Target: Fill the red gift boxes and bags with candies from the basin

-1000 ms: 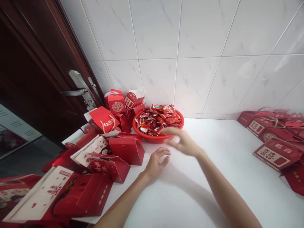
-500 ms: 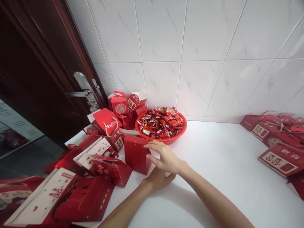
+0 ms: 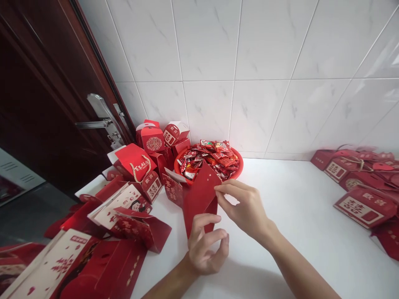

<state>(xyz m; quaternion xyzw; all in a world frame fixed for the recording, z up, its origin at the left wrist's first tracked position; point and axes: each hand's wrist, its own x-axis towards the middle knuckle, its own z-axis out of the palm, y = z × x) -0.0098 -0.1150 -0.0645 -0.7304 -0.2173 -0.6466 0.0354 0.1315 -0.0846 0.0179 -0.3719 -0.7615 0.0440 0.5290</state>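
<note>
A tall red gift box [image 3: 199, 193] stands tilted on the white table, in front of a red basin [image 3: 240, 164] heaped with wrapped candies [image 3: 215, 155]. My right hand [image 3: 246, 203] pinches the box's upper right edge between thumb and fingertips. Just below and in front of the box is my left hand [image 3: 207, 245], its fingers curled and apart with nothing between them. Whether its fingertips touch the box I cannot tell. Left of the tall box, another red box [image 3: 173, 189] with printed characters stands close against it.
Red and white gift boxes [image 3: 146, 166] crowd the table's left side, with a flat-lying red box [image 3: 109, 265] nearest me. More red boxes [image 3: 364, 205] are piled at the right. A tiled wall [image 3: 262, 112] closes the back; a dark door [image 3: 40, 79] is at the left.
My right hand has taken hold of the tall box's upper edge, and the box has turned and tilted. My left hand has come out from under the right, its fingers raised.
</note>
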